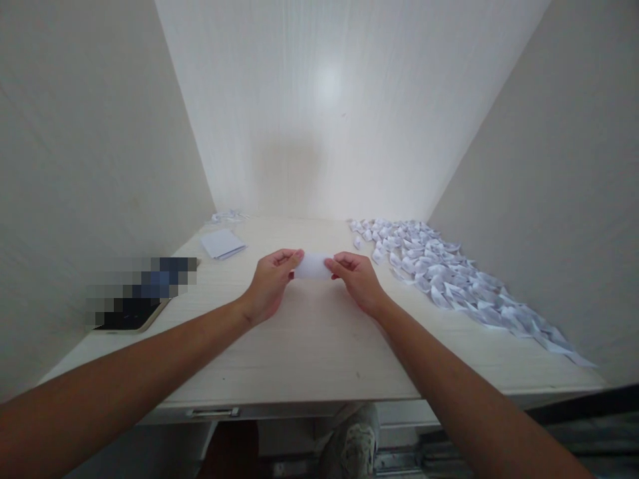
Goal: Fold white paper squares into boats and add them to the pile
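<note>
My left hand and right hand are pinching a paper slip, its long axis running crosswise between them.

Pale, faintly grained, flat-topped table, taken as landmark. Black-screened phone with a gold-toned edge: laid flat on the table's left side, partly masked by pixelation. Glossy white streaked back panel: set behind the table, marked by a round glare. Matt grey left panel and matt grey right panel: placed flanking the table. Slim silvery handle: fitted below the table's front edge, left of centre.
</note>
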A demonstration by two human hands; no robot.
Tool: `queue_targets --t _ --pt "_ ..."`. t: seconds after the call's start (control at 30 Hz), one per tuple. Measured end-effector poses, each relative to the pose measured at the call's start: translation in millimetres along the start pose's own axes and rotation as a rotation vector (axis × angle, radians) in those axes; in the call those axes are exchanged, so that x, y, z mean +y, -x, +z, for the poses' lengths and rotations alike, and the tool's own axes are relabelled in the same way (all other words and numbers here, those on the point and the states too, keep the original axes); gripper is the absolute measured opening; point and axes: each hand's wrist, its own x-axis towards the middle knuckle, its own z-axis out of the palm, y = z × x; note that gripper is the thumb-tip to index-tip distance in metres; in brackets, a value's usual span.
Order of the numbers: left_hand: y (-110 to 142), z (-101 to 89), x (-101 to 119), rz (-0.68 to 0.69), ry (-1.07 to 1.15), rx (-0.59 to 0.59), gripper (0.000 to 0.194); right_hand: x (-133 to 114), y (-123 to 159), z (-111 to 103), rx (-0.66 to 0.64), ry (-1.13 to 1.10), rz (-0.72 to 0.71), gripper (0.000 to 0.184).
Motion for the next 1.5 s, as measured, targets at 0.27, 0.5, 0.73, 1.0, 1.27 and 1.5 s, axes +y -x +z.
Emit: queue_targets --t 0.27,0.5,0.73,1.0,1.27,1.5 --pt "-6.5 -9.9 -0.6 0.003 -0.343 -0.282 0.029 1.1 1.0 -6.7 -0.163 0.23 -0.044 0.029" --pt "-2.6 -2.4 -0.7 -0.012 -0.445 -0.321 0.029 0.0 3.4 -0.5 -0.156 0.318 -0.127 0.025" --pt "-0.1 0.7 2.1 -0.21 -0.351 -0.271 0.032 -2.9 3.6 2.3 -0.106 0.493 -0.199 0.021" --pt "-8.2 -6.1 3.1 -0.188 -0.404 -0.244 0.025 4.9 -8.1 -21.6 0.002 0.497 -0.171 0.022" --pt "-14.3 -30.9 4.2 -0.126 -0.327 -0.187 0.031 17.0 -20.5 -55.7 0.217 0.19 -0.028 0.03" --pt "-6.7 -21.5 -4.0 0.185 -0.495 -0.508 0.045 7.7 -4.3 -31.0 -0.119 0.001 0.132 0.036"
